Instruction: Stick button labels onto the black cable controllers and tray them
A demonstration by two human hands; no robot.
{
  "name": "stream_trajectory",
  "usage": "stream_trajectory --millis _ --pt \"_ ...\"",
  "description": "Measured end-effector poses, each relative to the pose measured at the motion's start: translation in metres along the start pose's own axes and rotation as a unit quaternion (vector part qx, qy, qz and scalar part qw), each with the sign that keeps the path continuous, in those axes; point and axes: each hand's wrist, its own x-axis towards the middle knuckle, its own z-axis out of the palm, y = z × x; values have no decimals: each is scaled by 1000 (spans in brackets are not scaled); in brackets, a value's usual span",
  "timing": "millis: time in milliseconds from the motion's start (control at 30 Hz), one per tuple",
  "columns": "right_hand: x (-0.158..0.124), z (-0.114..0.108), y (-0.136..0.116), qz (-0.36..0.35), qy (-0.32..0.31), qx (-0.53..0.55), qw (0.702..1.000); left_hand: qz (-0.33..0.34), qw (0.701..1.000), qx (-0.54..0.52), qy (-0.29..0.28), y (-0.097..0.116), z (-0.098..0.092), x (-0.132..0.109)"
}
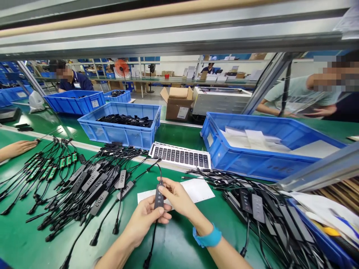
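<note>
A small black controller box (159, 197) with button markings on its face and a cable at each end is held between both hands above the green bench. My left hand (143, 218) grips its lower end, thumb on top. My right hand (178, 196), below a blue wristband, holds its upper end with the thumb on the face. Under and behind the hands lies white paper (200, 191). Just beyond is a sheet of black button labels (182, 156). To the left is a pile of similar controllers (91, 179) with cables; more controllers (258, 208) lie to the right.
Blue bins stand along the back, one with black parts (120, 136), another with white sheets (269, 164). Green circuit boards (52, 172) on cables lie far left beside another person's hand (19, 149). A metal frame bar (179, 37) crosses overhead. Another person (300, 93) is at right.
</note>
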Motion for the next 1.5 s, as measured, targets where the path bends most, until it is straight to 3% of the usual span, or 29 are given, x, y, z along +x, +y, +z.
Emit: stream_trajectory --millis 167,367,800,1033,1100,1267,1500 --pt "-1 -2 -6 -9 14 4 1000 -9 999 -24 -48 6 0 -3" --pt "-3 0 -10 -14 21 -18 1000 5 1000 -4 -16 3 0 -2" --pt "-4 0 -12 -7 42 -21 999 7 999 -24 -31 7 4 -5" --pt "-3 1 -8 -7 41 -21 999 5 992 -102 -70 6 -2 -3" --pt "-3 1 -9 -14 44 -24 999 1 994 -97 -58 5 -2 -2" --pt "-5 3 -12 -36 30 -62 997 23 999 2 31 -1 1 1" --pt "-8 10 -9 -61 41 -78 994 52 998 -12 28 -6 2 5"
